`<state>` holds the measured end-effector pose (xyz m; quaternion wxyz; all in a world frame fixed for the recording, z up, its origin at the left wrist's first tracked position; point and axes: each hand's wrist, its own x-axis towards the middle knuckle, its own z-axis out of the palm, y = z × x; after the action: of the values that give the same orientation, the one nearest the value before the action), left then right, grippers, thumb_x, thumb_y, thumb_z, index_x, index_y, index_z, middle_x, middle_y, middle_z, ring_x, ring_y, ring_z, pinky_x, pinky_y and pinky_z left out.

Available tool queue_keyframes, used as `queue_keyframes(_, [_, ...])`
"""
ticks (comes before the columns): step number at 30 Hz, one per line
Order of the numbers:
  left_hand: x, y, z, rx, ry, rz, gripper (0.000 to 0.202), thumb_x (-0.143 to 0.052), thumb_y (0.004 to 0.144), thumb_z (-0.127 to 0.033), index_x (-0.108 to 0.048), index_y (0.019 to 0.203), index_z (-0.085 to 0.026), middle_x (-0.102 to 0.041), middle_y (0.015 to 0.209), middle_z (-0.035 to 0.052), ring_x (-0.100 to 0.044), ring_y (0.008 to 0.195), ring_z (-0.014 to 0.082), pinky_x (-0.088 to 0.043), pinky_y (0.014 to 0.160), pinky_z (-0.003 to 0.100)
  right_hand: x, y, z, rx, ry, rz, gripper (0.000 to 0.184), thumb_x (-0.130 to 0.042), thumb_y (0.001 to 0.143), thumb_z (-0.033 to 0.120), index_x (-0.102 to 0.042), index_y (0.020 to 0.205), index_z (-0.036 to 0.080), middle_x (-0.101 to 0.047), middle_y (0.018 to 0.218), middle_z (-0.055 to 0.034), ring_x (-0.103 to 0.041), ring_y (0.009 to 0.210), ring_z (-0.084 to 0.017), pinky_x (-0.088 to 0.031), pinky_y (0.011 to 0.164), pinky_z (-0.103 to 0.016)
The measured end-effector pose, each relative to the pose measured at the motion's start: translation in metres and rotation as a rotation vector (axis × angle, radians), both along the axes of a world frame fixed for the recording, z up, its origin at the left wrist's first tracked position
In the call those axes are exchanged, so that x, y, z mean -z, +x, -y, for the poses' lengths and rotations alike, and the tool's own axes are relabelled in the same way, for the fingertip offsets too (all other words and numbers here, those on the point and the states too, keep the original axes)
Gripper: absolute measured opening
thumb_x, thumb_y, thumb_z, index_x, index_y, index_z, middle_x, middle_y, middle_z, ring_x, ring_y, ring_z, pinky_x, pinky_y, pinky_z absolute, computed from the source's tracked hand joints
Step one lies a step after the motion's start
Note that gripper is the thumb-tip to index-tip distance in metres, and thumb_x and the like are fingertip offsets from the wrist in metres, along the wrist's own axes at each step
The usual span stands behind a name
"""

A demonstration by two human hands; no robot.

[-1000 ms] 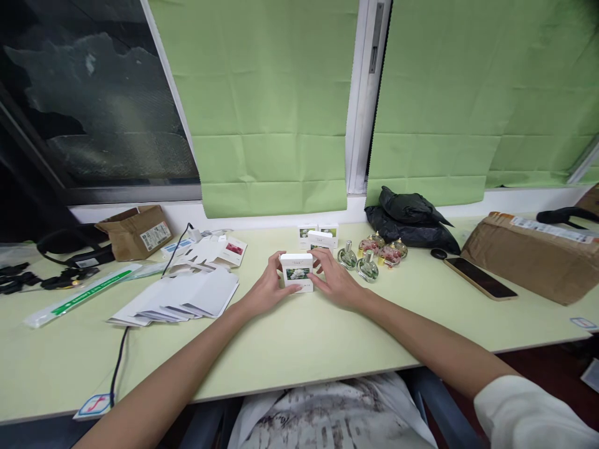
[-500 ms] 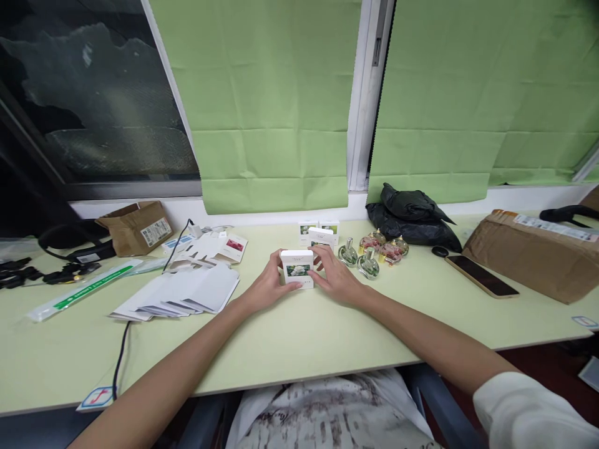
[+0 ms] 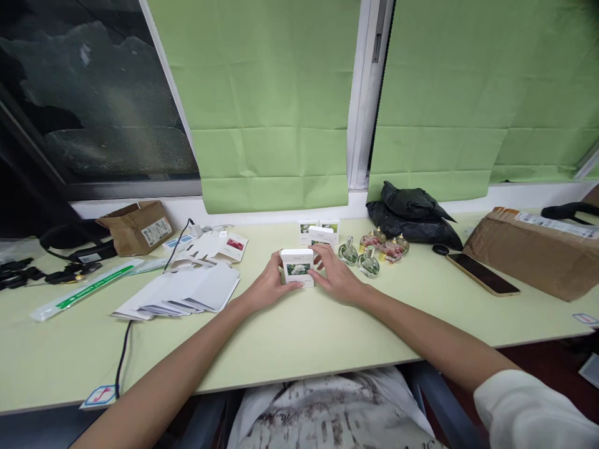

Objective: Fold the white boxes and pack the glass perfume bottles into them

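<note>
A small white box (image 3: 297, 267) with a flower picture on its front stands upright on the pale green table (image 3: 299, 337). My left hand (image 3: 266, 288) grips its left side and my right hand (image 3: 334, 277) grips its right side, fingers curled over the top edge. Just behind it stand three more white boxes (image 3: 320, 234) of the same kind. To the right of those is a cluster of several small round glass bottles (image 3: 374, 252), some green and some pink.
Flat white cartons (image 3: 185, 292) lie fanned out at the left, with a black cable (image 3: 122, 340) running beside them. A phone (image 3: 482, 274), a brown parcel (image 3: 533, 249) and a black bag (image 3: 412, 215) sit at the right. A torn cardboard box (image 3: 135, 227) is at the back left.
Both hands stay on the white box. The box has shifted very slightly away from me; the view tilted a little.
</note>
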<state>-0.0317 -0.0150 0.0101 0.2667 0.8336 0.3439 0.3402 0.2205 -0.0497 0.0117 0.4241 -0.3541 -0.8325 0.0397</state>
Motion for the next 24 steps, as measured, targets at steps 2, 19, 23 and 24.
queue_keyframes(2, [0.0007,-0.0004,-0.0003,0.008,0.006,0.0,0.074,-0.075,0.088,-0.053,-0.034,0.14,-0.022,-0.058,0.134,0.0135,-0.062,0.122,0.0303,-0.056,0.1,0.05,0.0004,0.0001,0.0001,0.003,0.0,-0.001,0.062,-0.056,0.101,0.03,-0.027,0.156,0.03,-0.045,0.148,-0.0148,-0.067,0.101,-0.024,-0.064,0.088,-0.049])
queue_keyframes(19, [0.0019,-0.0017,-0.0008,-0.009,0.006,-0.028,0.072,-0.075,0.087,-0.053,-0.036,0.14,-0.024,-0.058,0.136,0.0133,-0.061,0.125,0.0323,-0.053,0.102,0.052,0.0016,0.0002,-0.0011,0.007,-0.004,0.008,0.064,-0.057,0.101,0.029,-0.026,0.156,0.03,-0.044,0.15,-0.0154,-0.067,0.098,-0.023,-0.064,0.086,-0.048])
queue_keyframes(23, [0.0035,-0.0023,-0.0022,-0.006,0.019,-0.029,0.072,-0.075,0.087,-0.054,-0.037,0.139,-0.023,-0.058,0.136,0.0136,-0.06,0.126,0.0324,-0.053,0.102,0.051,0.0017,0.0002,-0.0009,0.009,-0.009,0.004,0.063,-0.057,0.1,0.028,-0.026,0.156,0.029,-0.044,0.149,-0.0156,-0.068,0.099,-0.023,-0.064,0.086,-0.048])
queue_keyframes(24, [0.0037,-0.0023,-0.0025,-0.006,0.019,-0.03,0.071,-0.075,0.087,-0.054,-0.037,0.139,-0.023,-0.058,0.136,0.0136,-0.06,0.126,0.0323,-0.053,0.103,0.051,0.0015,0.0002,-0.0006,0.01,-0.011,0.005,0.063,-0.057,0.1,0.028,-0.026,0.155,0.029,-0.044,0.149,-0.0157,-0.067,0.099,-0.023,-0.064,0.086,-0.048])
